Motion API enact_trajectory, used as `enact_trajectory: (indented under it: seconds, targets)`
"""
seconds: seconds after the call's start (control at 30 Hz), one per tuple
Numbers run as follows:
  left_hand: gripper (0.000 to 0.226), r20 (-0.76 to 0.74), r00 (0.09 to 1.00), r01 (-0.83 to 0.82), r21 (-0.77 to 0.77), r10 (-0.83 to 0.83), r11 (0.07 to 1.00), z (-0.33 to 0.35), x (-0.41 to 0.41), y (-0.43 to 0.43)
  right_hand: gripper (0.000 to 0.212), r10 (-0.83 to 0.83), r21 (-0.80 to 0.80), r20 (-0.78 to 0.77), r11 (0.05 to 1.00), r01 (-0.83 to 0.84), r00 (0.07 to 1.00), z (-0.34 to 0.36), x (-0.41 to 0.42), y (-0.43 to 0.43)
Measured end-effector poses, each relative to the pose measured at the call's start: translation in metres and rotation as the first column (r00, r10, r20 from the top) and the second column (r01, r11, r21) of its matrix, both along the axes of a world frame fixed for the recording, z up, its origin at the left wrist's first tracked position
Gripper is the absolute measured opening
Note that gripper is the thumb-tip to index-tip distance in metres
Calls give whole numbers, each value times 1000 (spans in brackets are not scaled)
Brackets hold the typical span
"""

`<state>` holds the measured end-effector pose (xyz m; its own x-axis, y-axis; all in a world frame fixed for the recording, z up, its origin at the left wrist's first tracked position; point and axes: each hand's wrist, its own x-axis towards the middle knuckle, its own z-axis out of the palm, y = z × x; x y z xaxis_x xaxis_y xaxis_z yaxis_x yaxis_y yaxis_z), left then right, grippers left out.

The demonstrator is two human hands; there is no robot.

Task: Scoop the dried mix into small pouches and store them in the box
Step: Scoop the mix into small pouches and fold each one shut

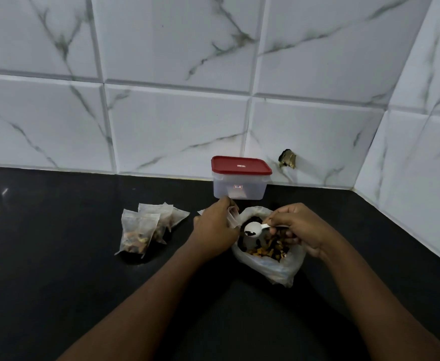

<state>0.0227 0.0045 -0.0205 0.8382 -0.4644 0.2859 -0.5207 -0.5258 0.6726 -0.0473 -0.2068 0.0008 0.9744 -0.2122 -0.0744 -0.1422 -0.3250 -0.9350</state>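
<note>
While right hand pinches spoon over bag, left hand grips pouch just beside it

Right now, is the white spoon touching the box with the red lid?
Apart. The head view shows the spoon held by the right hand above the open bag, well short of the box behind it.

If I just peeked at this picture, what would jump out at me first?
The box with its bright red lid stands shut by the white tiled wall. Just in front, the right hand holds a white scoop over the open bag of dried mix, and the left hand pinches a small pouch. Filled pouches lie piled on the left.
</note>
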Motion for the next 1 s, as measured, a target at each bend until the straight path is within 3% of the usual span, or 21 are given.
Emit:
enact_trajectory:
  seconds: [0.17,0.23,0.37,0.47,0.6,0.7,0.83,1.0]
  targets:
    - [40,-16,1000,-9,16,9,1000,-1,0,-1,17,-3,219,162,975,-33,987,4,0,3]
    - [38,-12,1000,-11,11,11,1000,-1,1,-2,17,25,125,229,991,-54,973,6,-2,11]
    - [33,-16,1000,-7,-19,6,1000,-3,1,0,20,235,-285,231,944,-165,944,5,-6,28]
    - [32,-11,1000,-5,-28,5,1000,-4,2,0,23,235,-319,256,936,-148,938,7,-9,29]
    - [39,-4,1000,-6,-27,6,1000,-2,2,0,23,131,-368,324,930,-2,937,12,-7,11]
    - [40,-9,1000,3,-23,-3,1000,-3,3,0,23,136,-488,260,873,9,956,15,-8,-4]
    - [38,6,1000,10,-29,-10,1000,-3,3,0,25,250,-622,22,761,-182,968,9,-7,2]
    - [41,-2,1000,15,-44,-15,999,-3,4,-1,25,267,-737,-22,647,-196,963,0,2,10]
